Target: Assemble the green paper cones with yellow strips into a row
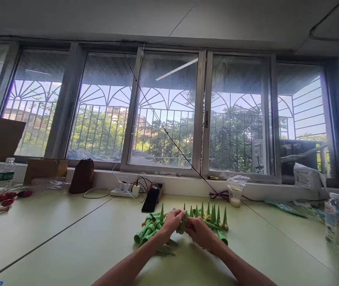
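Observation:
My left hand [173, 221] is closed round a green cone [182, 227], held above the table in front of me. Right beside it, my right hand [201, 231] has its fingers curled in a pinch against the cone's side; what lies between those fingertips is hidden. Behind my hands several green cones [213, 214] stand upright in rows, points up, with small yellow pieces [207, 217] among them. To the left, more green rolled cones [146, 231] lie in a heap. A flat green leaf-like piece [167, 251] rests below my left wrist.
A black phone [150, 200] leans near a power strip [124, 193] at the back. A plastic cup with a bag [235, 194] stands behind the cones. Bottles stand at the far left [6, 174] and right [330, 218]. A brown pouch [82, 176] sits by the windowsill.

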The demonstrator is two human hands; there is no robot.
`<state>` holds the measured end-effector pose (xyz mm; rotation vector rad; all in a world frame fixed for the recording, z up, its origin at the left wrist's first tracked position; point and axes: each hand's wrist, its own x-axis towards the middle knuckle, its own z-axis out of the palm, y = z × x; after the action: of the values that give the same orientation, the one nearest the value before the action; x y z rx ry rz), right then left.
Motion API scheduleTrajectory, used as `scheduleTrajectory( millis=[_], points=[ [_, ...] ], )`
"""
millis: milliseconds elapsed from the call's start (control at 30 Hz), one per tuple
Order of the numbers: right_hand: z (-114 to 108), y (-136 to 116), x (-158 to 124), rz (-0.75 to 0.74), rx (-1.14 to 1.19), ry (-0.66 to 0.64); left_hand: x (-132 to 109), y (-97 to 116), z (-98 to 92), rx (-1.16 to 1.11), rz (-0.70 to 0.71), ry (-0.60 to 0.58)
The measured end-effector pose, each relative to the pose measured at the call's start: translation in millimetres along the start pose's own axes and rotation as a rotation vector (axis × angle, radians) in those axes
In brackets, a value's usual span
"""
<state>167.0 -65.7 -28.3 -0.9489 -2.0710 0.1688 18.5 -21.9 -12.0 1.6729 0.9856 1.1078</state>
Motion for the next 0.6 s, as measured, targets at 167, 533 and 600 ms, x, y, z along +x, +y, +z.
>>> scheduleTrajectory(
  millis=[167,533,600],
  points=[
    [2.4,0.1,-0.2,0.007,0.002,-0.001,0.5,-3.4,0.3,0.04,0.079,-0.008],
    [3.4,0.1,0.3,0.017,0.015,-0.011,2.9,-8.0,-2.0,0.06,0.09,-0.019],
    [4.1,1.2,0.3,0.018,0.009,-0.009,1.6,-7.3,-2.4,0.059,0.096,-0.026]
  ],
)
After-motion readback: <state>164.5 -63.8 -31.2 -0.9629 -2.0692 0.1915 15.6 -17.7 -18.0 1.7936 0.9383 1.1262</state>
